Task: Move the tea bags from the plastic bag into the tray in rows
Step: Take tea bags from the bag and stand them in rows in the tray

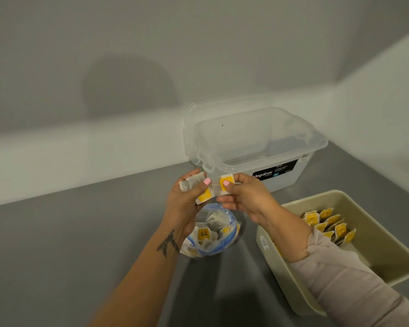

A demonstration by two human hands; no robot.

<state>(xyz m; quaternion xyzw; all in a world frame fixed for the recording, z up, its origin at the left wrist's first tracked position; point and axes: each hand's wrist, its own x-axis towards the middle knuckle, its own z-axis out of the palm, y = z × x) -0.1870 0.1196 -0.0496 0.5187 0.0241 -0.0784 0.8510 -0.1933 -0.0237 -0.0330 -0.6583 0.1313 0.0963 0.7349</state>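
Head view: both hands meet above the open plastic bag (210, 232), each pinching tea bags. The left hand (187, 197) grips a small clump of tea bags (194, 181), about three, though the exact count is unclear; the one under its thumb slants down toward the right, yellow tag (204, 195) at its lower end. Just right of that grip, touching it, the right hand (243, 197) pinches one tea bag (226, 184) between thumb and forefinger, yellow tag facing up, its long axis roughly upright. Directly below both grips, the plastic bag holds several more bags in a jumble. Down and right of the right hand, the tray (376, 232) holds about eight visible tea bags leaning in a row, partly hidden by the sleeve (345, 279). Behind the grips stands one clear storage box (253, 147).
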